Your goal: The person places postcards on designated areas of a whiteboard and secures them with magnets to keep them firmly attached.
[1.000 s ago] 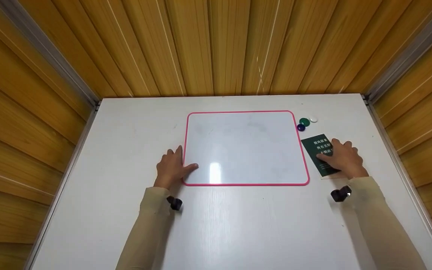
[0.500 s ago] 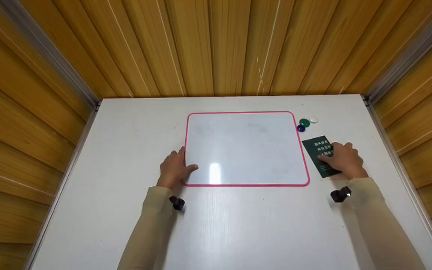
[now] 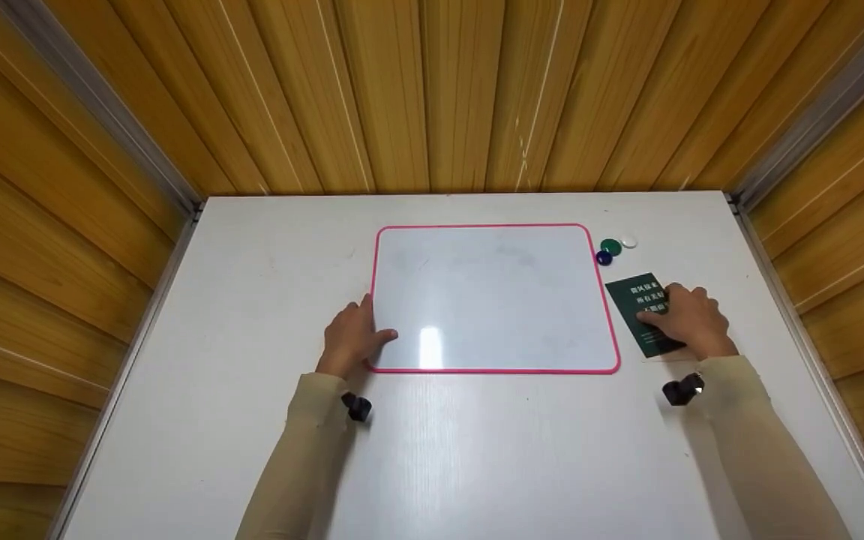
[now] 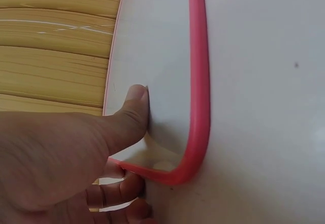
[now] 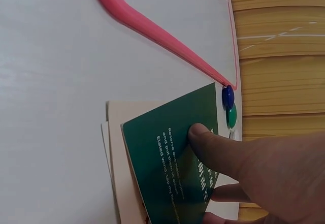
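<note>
A whiteboard (image 3: 492, 300) with a pink frame lies flat on the white table. At its left edge my left hand (image 3: 349, 336) grips it near the lower corner. The left thumb (image 4: 136, 94) presses on the board's face while the other fingers curl at the frame's outer side. To the board's right, my right hand (image 3: 691, 319) holds a dark green card (image 5: 167, 142) printed with white lettering. Its thumb lies on the card's face, and its fingers are at the far edge, partly hidden. Beneath the green card show paler cards (image 5: 118, 132).
Beside the board's upper right edge lie a dark blue round magnet (image 3: 604, 258), a green one (image 3: 611, 247) and a white one (image 3: 629, 242). Wood-look panels (image 3: 447, 97) wall the table (image 3: 477, 457) at the back and both sides.
My left hand has shifted slightly to the right against the board's edge. The right hand and green card sit slightly lower in the head view; they keep the same hold.
</note>
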Available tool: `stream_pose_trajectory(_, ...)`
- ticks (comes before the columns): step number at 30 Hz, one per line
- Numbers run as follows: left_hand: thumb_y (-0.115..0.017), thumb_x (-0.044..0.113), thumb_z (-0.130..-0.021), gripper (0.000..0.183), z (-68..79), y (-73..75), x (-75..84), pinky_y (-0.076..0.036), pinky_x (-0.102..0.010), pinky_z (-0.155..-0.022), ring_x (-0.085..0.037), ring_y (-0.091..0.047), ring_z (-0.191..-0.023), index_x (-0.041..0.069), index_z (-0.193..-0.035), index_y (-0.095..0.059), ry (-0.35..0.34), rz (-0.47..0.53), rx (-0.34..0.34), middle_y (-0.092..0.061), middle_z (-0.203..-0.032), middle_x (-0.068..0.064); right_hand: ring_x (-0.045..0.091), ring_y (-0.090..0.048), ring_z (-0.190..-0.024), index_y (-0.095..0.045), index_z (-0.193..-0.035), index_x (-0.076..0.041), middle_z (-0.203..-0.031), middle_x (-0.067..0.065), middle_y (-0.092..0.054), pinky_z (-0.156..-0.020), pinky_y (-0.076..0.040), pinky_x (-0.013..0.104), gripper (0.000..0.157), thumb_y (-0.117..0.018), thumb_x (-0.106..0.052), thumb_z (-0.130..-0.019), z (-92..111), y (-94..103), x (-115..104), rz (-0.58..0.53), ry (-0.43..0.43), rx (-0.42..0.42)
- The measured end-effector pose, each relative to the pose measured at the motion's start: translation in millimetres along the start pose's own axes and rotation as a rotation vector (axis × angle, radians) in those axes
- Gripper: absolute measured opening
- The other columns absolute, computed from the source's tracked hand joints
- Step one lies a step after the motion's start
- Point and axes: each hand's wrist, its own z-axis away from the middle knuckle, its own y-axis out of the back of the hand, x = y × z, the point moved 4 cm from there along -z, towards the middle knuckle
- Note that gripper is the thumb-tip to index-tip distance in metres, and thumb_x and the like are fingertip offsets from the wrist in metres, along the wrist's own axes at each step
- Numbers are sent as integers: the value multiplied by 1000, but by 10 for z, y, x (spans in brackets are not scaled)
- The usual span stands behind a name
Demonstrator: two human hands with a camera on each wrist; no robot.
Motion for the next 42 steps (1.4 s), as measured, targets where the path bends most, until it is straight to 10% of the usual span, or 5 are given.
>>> stream_pose_trajectory(31, -84, 36, -87, 86, 0, -45, -13, -52, -50, -94, -32, -63, -101, -2, -153, -42, -6, 22, 6, -64, -118, -23, 43, -61, -90, -53, -130, 11, -113, 36, -60, -72, -52, 48, 35, -54, -14, -105, 98, 362, -48, -124, -6, -11)
stream_pose_trajectory(42, -84, 36, -86, 84, 4, -24, -28, -53, -50, -90, -32, -62, -98, 0, -151, -45, -16, 28, 20, -65, -114, -21, 44, -59, -89, -54, -131, 9, -107, 34, -61, -75, -51, 54, 34, -56, -14, -106, 141, 548, -239, -154, 45, 101)
